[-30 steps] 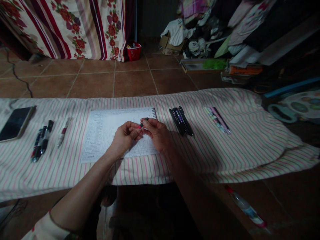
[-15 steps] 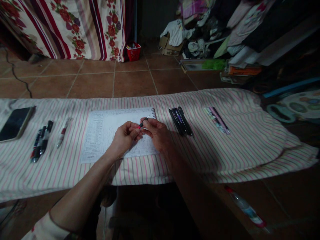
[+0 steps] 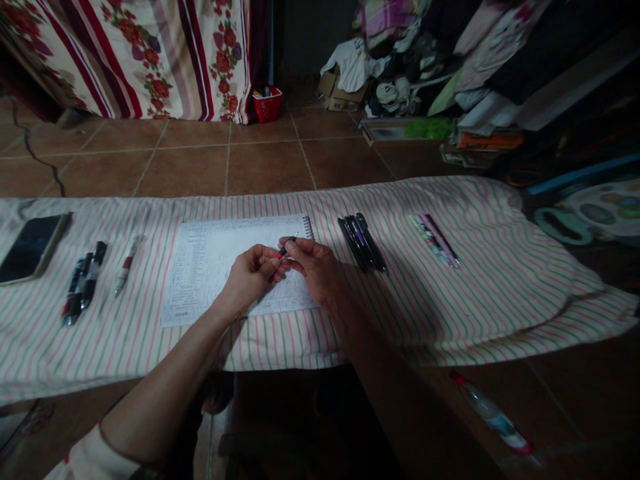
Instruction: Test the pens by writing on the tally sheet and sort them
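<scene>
Over a spiral notebook [image 3: 195, 267] with writing on its page, my two hands meet around a black and red pen [image 3: 286, 249]. My left hand [image 3: 254, 272] has its fingers closed on the pen's lower, red end. Thumb and fingers of my right hand [image 3: 314, 263] pinch its dark part, and a thin pale tip sticks out at the upper right. Most of the pen is hidden by the fingers. Right of the notebook lie several dark pens [image 3: 361, 241]. To its left are a grey and red pen [image 3: 125, 270] and a group of black pens [image 3: 84, 283].
A striped cloth [image 3: 450, 307] covers the low surface. On it are a phone [image 3: 31, 247] at far left and slim pastel pens [image 3: 435, 240] at right. A plastic bottle [image 3: 493, 413] lies on the floor. Beyond stand a red basket [image 3: 268, 105] and a cardboard box [image 3: 340, 93].
</scene>
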`<state>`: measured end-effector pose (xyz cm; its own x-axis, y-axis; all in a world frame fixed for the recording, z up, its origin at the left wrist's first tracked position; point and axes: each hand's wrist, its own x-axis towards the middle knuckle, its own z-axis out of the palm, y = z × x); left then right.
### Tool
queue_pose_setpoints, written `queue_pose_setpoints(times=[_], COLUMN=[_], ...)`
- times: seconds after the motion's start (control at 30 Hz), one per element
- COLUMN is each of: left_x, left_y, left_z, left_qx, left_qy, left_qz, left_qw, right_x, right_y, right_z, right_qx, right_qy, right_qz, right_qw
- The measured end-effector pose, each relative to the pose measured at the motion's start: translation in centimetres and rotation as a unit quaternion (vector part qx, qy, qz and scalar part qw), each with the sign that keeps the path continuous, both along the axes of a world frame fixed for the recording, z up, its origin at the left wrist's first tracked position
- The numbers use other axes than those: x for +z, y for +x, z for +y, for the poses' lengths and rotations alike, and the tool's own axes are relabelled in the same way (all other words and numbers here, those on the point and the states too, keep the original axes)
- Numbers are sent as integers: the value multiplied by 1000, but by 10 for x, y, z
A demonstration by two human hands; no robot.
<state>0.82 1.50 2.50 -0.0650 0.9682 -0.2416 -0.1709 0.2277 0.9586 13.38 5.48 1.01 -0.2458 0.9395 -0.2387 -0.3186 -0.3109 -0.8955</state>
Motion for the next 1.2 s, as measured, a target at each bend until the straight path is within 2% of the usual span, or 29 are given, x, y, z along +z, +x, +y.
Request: queue_pose_setpoints(times=[0.17,0.37,0.53,0.77,0.9,1.03,1.2], left_x=[0,-2,-1,-1,0,-3,-9], left_y=[-1,1,0,0,-2,-5,-9], left_z=[-1,0,-1,0,1,3,5], left_qx=[-9,0,-7,-2,13,37,54], left_qy=[-7,35,9,14,15,17,10], left_qz=[-12,37,8,15,20,62,83], left_qw=[1000,999,1000,1000,1000,997,995], right_x=[0,-3,-3,1,4,-4,-18], right_y=[2,1,2,2,12,27,36], right_z=[1,1,0,0,7,20,26], right_qx=[8,0,18,-2,-16,-96,-67], right_qy=[4,7,22,63,88,111,239], right_qz=[7,1,5,-67,-102,-210,-333], right_qw=[1000,1000,1000,996,991,967,910])
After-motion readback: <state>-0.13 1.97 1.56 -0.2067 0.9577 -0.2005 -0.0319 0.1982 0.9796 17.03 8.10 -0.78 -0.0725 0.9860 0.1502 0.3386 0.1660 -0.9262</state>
